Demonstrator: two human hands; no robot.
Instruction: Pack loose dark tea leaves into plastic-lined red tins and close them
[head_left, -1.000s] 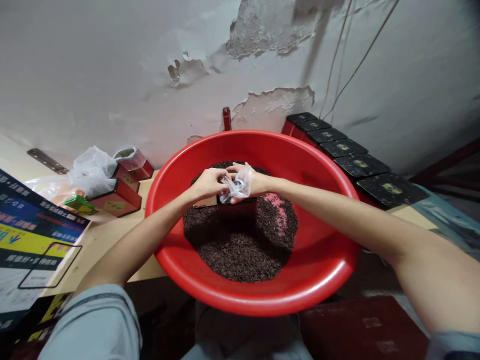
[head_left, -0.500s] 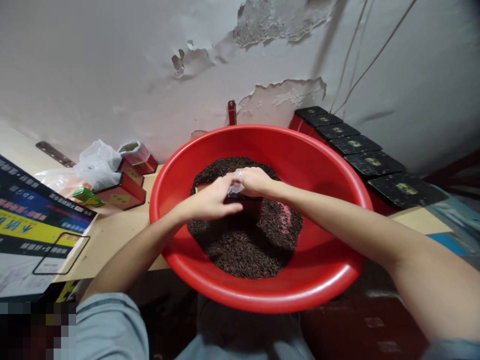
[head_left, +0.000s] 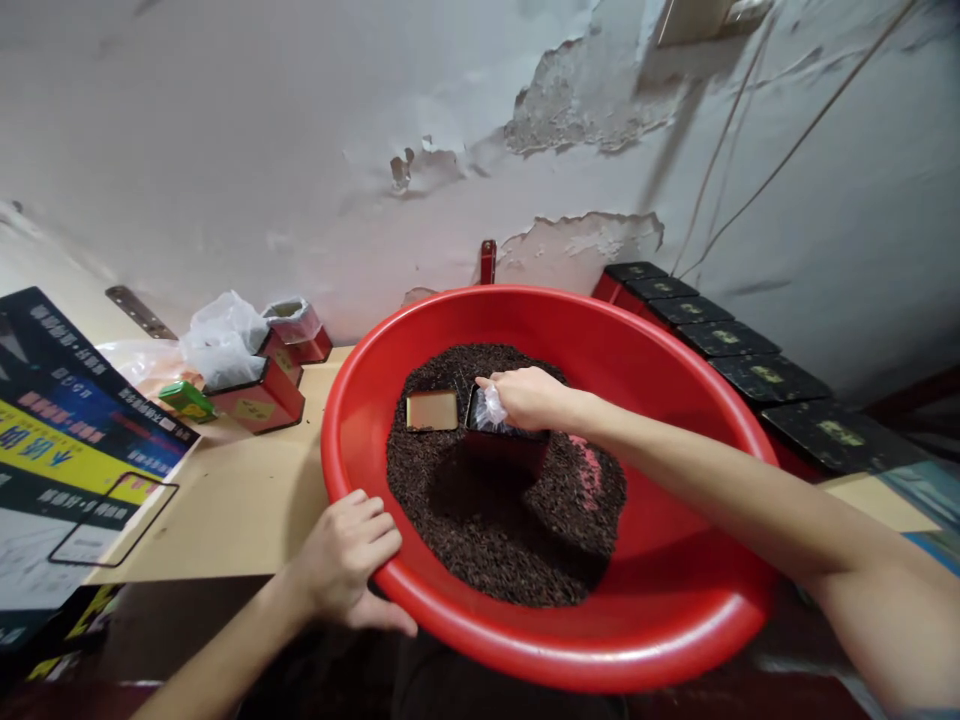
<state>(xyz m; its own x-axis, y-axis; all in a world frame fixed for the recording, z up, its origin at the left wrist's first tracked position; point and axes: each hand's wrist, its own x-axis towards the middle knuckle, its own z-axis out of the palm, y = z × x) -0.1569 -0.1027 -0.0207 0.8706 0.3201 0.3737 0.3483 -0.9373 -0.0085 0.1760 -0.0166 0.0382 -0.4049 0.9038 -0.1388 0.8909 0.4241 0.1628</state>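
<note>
A large red basin (head_left: 697, 400) stands in front of me with a heap of dark, grain-like pieces (head_left: 517, 560) in it. My left hand (head_left: 351, 555) grips the basin's near-left rim, fingers over the edge and thumb on the outside. Inside the basin, my right hand (head_left: 536, 398) is closed on the bunched top of a clear plastic bag (head_left: 491, 408). That bag sits in the mouth of a dark red tin (head_left: 506, 450) standing on the heap. A rectangular lid (head_left: 432, 411), pale inside with a dark edge, lies just left of the tin.
Several red tins with black lids (head_left: 727, 338) line the wall at right. At left are red tins (head_left: 259, 402) with plastic bags, a green packet (head_left: 187, 400) and a printed box (head_left: 67, 450). Brown board (head_left: 225, 510) covers the surface there. Behind is a peeling wall (head_left: 300, 150).
My left hand has left the tin and moved down-left to the basin rim. My right hand stays at the bag. The pale lid now shows uncovered. The view has shifted slightly.
</note>
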